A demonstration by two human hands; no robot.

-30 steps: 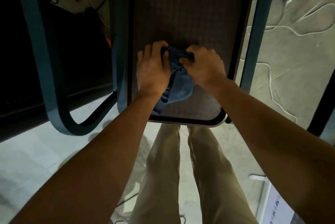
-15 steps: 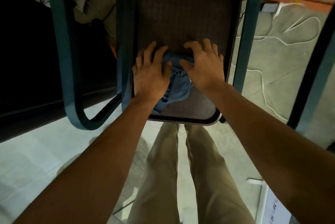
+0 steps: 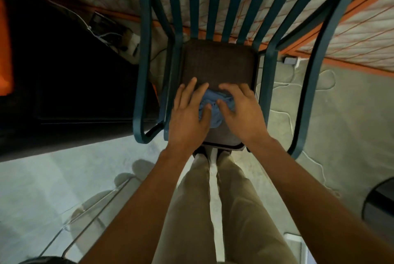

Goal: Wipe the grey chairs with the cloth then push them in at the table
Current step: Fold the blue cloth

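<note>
hidden: much of the cloth (image 3: 210,106) lies under both palms
left hand (image 3: 188,117): fingers spread flat, pressing the cloth's left side
cloth: bunched on the chair (image 3: 217,65) seat's near half, between the hands
right hand (image 3: 242,109): fingers spread, pressing its right side

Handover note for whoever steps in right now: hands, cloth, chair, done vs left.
Left hand: flat, fingers straight, pressing the blue cloth.
Right hand: same, flat on the cloth.
Cloth is bunched between both hands on the near half of the chair seat. The far half of the seat is bare.
Done: cloth on the seat, mid-wipe.
Left: finish the seat and the frame, then push the chair in. Other chairs are not visible.
</note>
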